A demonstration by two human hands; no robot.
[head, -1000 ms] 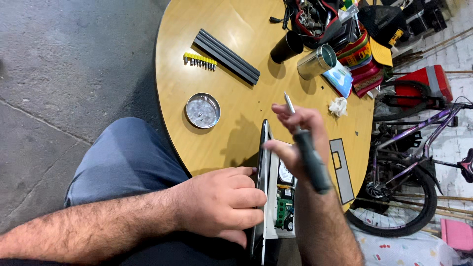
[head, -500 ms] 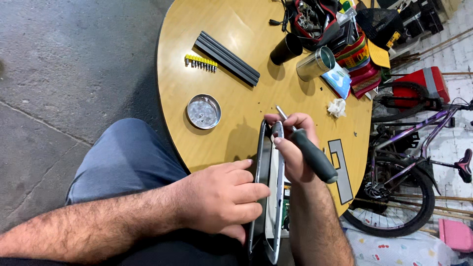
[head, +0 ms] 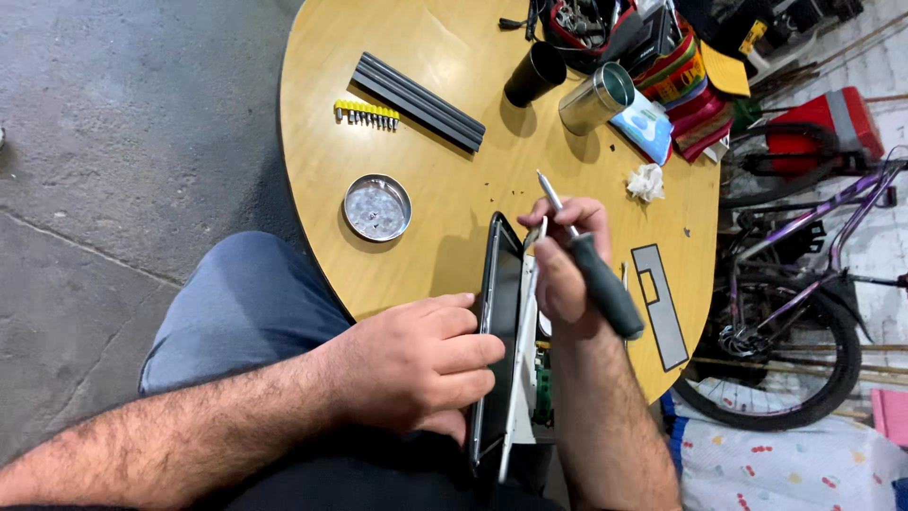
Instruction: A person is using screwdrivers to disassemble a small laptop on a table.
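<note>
My left hand (head: pixel 416 364) grips the black back of a flat device (head: pixel 498 312) held on edge at the near rim of the round wooden table (head: pixel 445 180). A white panel stands split from the black part, and a green circuit board (head: pixel 543 388) shows in the gap. My right hand (head: pixel 566 260) holds a black-handled screwdriver (head: pixel 605 289), tip pointing away from me, while its fingertips pinch the top edge of the white panel.
On the table lie a round metal dish (head: pixel 376 207), a yellow strip of screwdriver bits (head: pixel 365 114), dark grey bars (head: pixel 418 100), a black cup (head: pixel 534 74), a metal can (head: pixel 595 97), a crumpled tissue (head: pixel 646 181) and a grey flat frame (head: pixel 659 305). A purple bicycle (head: pixel 804 312) stands to the right.
My right hand has come down from above the device onto its top edge, with the screwdriver still in it. My left hand keeps its grip on the device.
</note>
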